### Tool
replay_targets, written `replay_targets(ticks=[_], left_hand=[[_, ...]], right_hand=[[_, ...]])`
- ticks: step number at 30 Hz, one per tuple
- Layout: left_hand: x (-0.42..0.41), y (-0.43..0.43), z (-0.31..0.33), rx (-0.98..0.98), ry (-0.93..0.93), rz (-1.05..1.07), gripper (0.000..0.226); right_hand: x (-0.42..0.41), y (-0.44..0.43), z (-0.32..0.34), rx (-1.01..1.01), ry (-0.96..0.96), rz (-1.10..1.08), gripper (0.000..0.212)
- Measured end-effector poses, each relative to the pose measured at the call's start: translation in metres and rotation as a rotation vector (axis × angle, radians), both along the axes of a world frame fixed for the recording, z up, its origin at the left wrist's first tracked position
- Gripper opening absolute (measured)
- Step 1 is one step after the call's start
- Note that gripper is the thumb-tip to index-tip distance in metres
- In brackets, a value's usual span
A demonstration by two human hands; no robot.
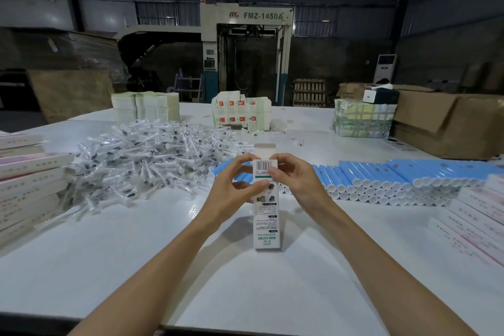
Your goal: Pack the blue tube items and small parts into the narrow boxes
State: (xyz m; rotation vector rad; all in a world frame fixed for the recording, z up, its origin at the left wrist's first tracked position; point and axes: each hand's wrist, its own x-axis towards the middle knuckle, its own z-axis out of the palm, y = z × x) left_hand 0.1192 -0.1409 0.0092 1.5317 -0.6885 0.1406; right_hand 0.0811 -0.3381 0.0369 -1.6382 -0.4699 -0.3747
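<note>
Both hands (234,185) (293,180) grip the upright narrow box (266,224) near its open top.

A white counter (109,254) fills the foreground of a dim, metal-walled hall. Beyond its far edge stands a large grey machine (245,35) lettered "FMZ-1450A", with a blue stepladder (189,87) to its left and a wooden pallet (309,91) on edge to its right. A white floor-standing air conditioner (385,68) stands against the right wall. A big open cardboard carton (441,123) sits at the counter's right end, just beside a strapped bundle of printed sheets (362,120). A brown board (71,90) stands at far left.
</note>
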Motion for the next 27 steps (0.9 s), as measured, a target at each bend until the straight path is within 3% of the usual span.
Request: replay_targets(ticks=[9,15,20,27], left_hand=[[-0.003,-0.001,0.001,0.031,0.019,-0.011,0.048],[-0.006,0.0,0.005,0.055,0.022,-0.097,0.05],[-0.006,-0.001,0.003,0.075,0.035,-0.142,0.052],[-0.008,0.001,0.006,0.059,0.033,-0.109,0.05]], right_hand=[[-0.006,-0.005,0.006,-0.053,0.035,-0.006,0.015],[-0.003,-0.004,0.011,0.202,0.165,-0.099,0.037],[-0.001,-0.013,0.011,0.079,0.093,-0.027,0.019],[-0.005,-0.018,0.017,-0.045,0.02,-0.043,0.033]])
